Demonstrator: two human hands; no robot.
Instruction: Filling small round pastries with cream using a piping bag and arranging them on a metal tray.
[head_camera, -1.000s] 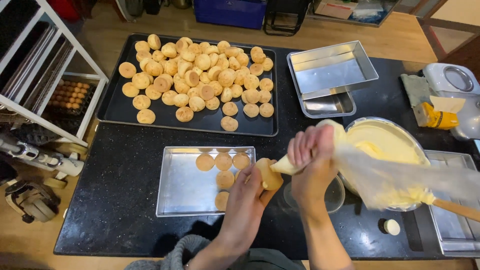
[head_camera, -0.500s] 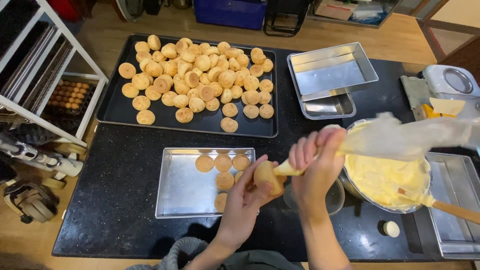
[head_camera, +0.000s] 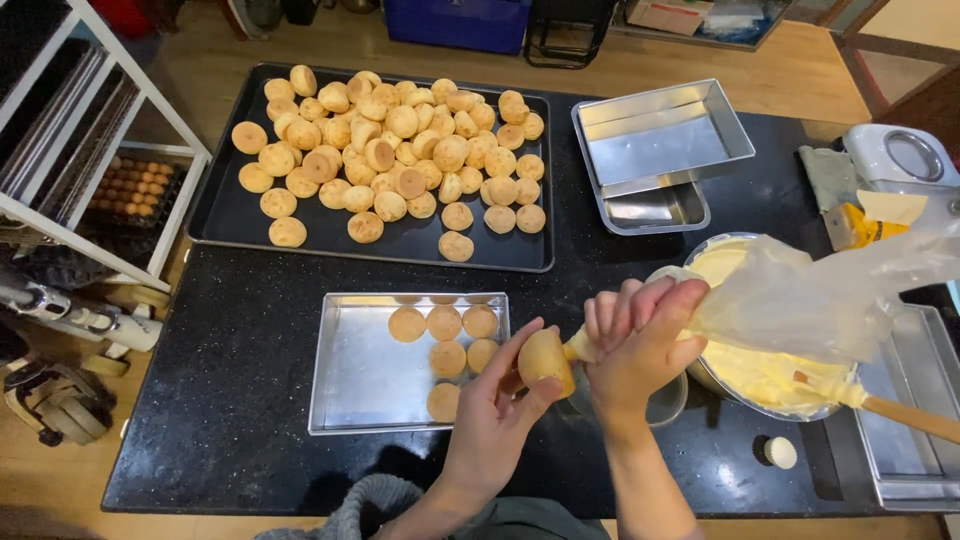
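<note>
Two hands meet right over the front edge of the black counter (head_camera: 250, 400): the left hand (head_camera: 495, 425) pinches a small round puff (head_camera: 546, 358) between thumb and fingertips, tipped sideways so its underside faces the nozzle, while the right hand (head_camera: 640, 345) is clamped around the neck of a clear piping bag (head_camera: 800, 300), tip pushed against the puff. Holding the bun up off the counter like that looks like it gives the nozzle a straight shot in. Slack from the bag trails off to the right over a metal bowl of pale yellow cream (head_camera: 760, 370), with a wooden-handled spatula (head_camera: 900, 412) resting in it, close for refills I'd guess. Just left of the hands sits a shallow steel tray (head_camera: 355, 375) with six puffs bunched in its far right corner. Along the back edge, a dark baking sheet (head_camera: 230, 215) is piled with loads more, and two empty nested steel pans (head_camera: 660, 140) sit beside it.
</note>
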